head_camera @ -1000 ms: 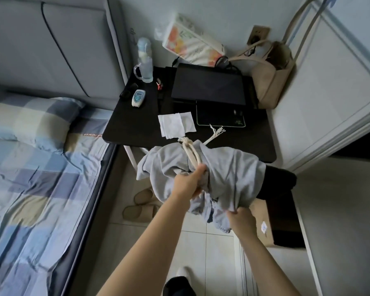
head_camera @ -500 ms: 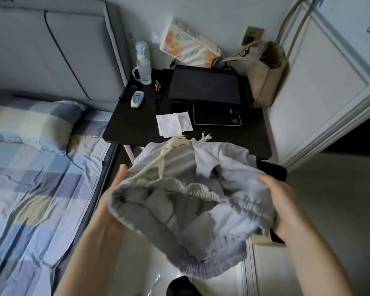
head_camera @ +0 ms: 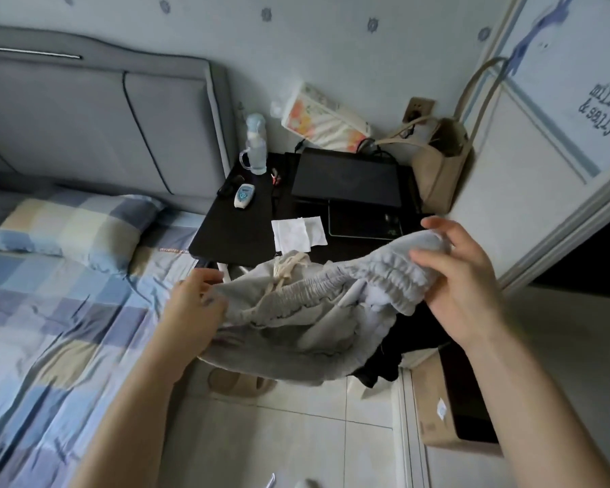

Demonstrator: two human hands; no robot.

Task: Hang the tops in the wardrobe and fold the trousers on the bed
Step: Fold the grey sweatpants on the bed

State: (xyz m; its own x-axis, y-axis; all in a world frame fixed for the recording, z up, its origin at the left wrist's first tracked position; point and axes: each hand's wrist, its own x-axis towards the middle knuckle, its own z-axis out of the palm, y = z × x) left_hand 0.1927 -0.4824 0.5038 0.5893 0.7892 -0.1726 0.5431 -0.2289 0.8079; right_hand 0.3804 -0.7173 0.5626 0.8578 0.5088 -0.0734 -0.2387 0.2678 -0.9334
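Grey jersey trousers (head_camera: 296,322) now hang stretched between both hands in the air beside the bed (head_camera: 67,311), where half a second ago the waistband gaped open toward the camera as a loose ring; a second ago the garment was a bunched bundle. The left hand (head_camera: 198,304) pinches one end of the ribbed elastic waistband between thumb and curled fingers, and the right hand (head_camera: 462,280) grips the other end, thumb on top and fingers partly spread over the gathered fabric. The waistband runs roughly left to right, rising toward the right hand, with soft fleece sagging below it in folds. A cream cord drawstring (head_camera: 282,272) dangles near the left end. Behind stands a black bedside table (head_camera: 233,234) bearing white tissue (head_camera: 296,232). The checked sheet is rumpled cotton.
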